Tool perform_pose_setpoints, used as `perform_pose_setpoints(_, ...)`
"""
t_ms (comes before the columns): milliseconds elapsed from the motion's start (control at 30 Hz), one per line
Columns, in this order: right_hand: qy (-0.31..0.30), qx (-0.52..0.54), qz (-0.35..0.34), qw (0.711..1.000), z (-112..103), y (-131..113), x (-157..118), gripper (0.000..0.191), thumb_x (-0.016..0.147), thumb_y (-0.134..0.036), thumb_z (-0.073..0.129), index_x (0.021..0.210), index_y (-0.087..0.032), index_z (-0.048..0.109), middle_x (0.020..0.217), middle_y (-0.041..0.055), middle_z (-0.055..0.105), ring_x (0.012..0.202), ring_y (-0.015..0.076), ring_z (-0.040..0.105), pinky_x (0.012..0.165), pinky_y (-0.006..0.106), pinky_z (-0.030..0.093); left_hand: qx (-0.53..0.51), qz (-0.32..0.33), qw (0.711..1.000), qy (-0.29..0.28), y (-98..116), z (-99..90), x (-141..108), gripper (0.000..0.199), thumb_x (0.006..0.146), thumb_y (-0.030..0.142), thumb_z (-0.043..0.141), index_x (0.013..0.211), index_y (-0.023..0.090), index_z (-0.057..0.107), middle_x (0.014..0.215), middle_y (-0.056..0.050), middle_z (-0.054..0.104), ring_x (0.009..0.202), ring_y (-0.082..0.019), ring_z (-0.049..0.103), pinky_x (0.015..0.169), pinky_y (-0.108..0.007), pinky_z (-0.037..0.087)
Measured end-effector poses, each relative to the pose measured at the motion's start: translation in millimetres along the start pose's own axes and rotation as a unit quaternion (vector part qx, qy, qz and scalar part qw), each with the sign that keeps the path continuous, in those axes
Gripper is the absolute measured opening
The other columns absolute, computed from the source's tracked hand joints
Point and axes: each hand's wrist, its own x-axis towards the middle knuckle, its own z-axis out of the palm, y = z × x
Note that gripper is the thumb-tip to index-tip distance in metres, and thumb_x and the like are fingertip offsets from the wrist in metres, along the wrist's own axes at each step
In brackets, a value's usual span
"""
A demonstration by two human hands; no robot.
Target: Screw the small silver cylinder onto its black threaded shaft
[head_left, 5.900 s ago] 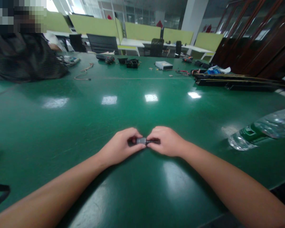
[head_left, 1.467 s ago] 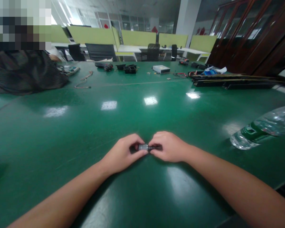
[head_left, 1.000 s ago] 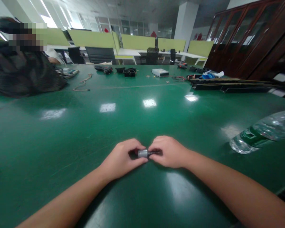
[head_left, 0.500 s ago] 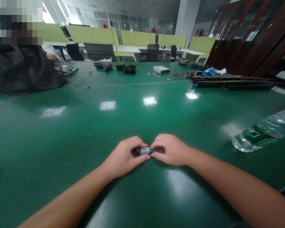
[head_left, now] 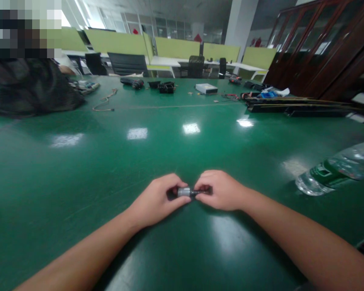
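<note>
A small cylindrical piece with a silver body (head_left: 184, 191) lies level between my two hands, just above or on the green tabletop (head_left: 182, 153); its exact kind I cannot make out. My left hand (head_left: 156, 200) is closed around the silver body, thumb and fingers pinching it from both sides. A thin dark section (head_left: 193, 193) sticks out of the body towards the right. Around this dark section my right hand (head_left: 221, 190) is closed, with its fingertips near the silver part. Both hands hide part of the piece.
A clear plastic bottle (head_left: 330, 176) with a green label lies on its side at the right. A dark bag (head_left: 33, 89) sits at the far left. Along the back are a cable (head_left: 106, 101), black parts (head_left: 166, 87), a grey box (head_left: 206, 88) and long dark strips (head_left: 294, 106).
My right fingertips have shifted slightly right, away from the silver body, so more of the dark section shows. My left hand keeps its hold.
</note>
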Motion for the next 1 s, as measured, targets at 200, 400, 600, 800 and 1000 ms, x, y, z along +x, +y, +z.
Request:
perform_pose_setpoints(200,-0.044,0.012,0.039,0.998,-17.3,6.2,-7.2,0.010,0.079,-0.021,0.071,0.088,-0.017,0.075,0.080,0.0017,0.069,0.072,0.0130,0.060,0.069,0.024,0.044,0.008,-0.005,1.000,-0.004,0.6,-1.2,0.4,0.020,0.087,0.037,0.071,0.095,0.020,0.068,0.088,-0.002,0.067,0.079,-0.017,0.062,0.071,-0.028,0.047)
perform_pose_setpoints(400,-0.103,0.048,0.189,0.975,-42.8,26.1,-13.2,0.013,0.074,-0.024,0.074,0.085,-0.016,0.075,0.073,0.0011,0.071,0.065,0.0128,0.062,0.059,0.023,0.044,0.004,-0.012,1.000,-0.009,2.7,-1.6,0.6,0.021,0.088,0.039,0.070,0.096,0.020,0.068,0.090,-0.002,0.067,0.080,-0.017,0.063,0.072,-0.028,0.049)
perform_pose_setpoints(600,-0.099,0.083,0.148,0.980,-39.0,24.7,-12.3,0.012,0.075,-0.023,0.075,0.085,-0.017,0.076,0.071,-0.0005,0.070,0.063,0.0121,0.062,0.058,0.022,0.044,0.010,-0.005,1.000,-0.007,2.0,-1.1,0.6,0.022,0.088,0.040,0.069,0.096,0.020,0.069,0.090,-0.003,0.068,0.079,-0.018,0.063,0.071,-0.028,0.049)
perform_pose_setpoints(800,-0.079,0.075,0.120,0.987,-29.9,15.8,-9.9,0.012,0.076,-0.021,0.075,0.087,-0.017,0.076,0.073,0.0001,0.070,0.064,0.0116,0.062,0.059,0.022,0.043,0.017,-0.002,1.000,-0.002,1.8,-0.5,0.2,0.021,0.088,0.039,0.069,0.096,0.020,0.069,0.089,-0.002,0.067,0.078,-0.017,0.063,0.071,-0.028,0.049)
perform_pose_setpoints(1000,-0.068,0.028,0.060,0.995,-26.1,10.5,-7.6,0.010,0.078,-0.022,0.077,0.087,-0.017,0.078,0.080,0.0018,0.070,0.071,0.0115,0.061,0.066,0.023,0.043,0.020,-0.003,1.000,0.002,1.8,-0.1,0.2,0.019,0.087,0.036,0.070,0.096,0.020,0.069,0.088,-0.002,0.067,0.077,-0.017,0.063,0.070,-0.027,0.048)
